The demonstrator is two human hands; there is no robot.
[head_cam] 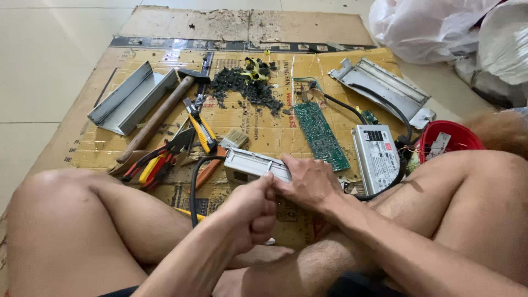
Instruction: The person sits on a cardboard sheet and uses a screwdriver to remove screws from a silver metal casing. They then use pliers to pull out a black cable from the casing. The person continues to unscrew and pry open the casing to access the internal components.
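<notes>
I sit cross-legged on a sheet of cardboard point(104, 148). My right hand point(309, 181) grips the right end of a small grey metal case point(250, 165), which I hold just above my legs. My left hand point(252, 210) is curled into a fist, its thumb and forefinger pinching the case's near edge. A black cable point(194, 190) loops from the case's left side down under my left arm. Whether the fist holds anything else is hidden.
On the cardboard lie a green circuit board point(320, 135), a silver power unit point(377, 154), a red bowl point(448, 137), a hammer point(159, 113), a yellow utility knife point(201, 129), red-and-yellow pliers point(151, 164), a metal channel point(132, 96), a metal cover point(379, 85) and black debris point(245, 85). White bags point(434, 27) sit at the back right.
</notes>
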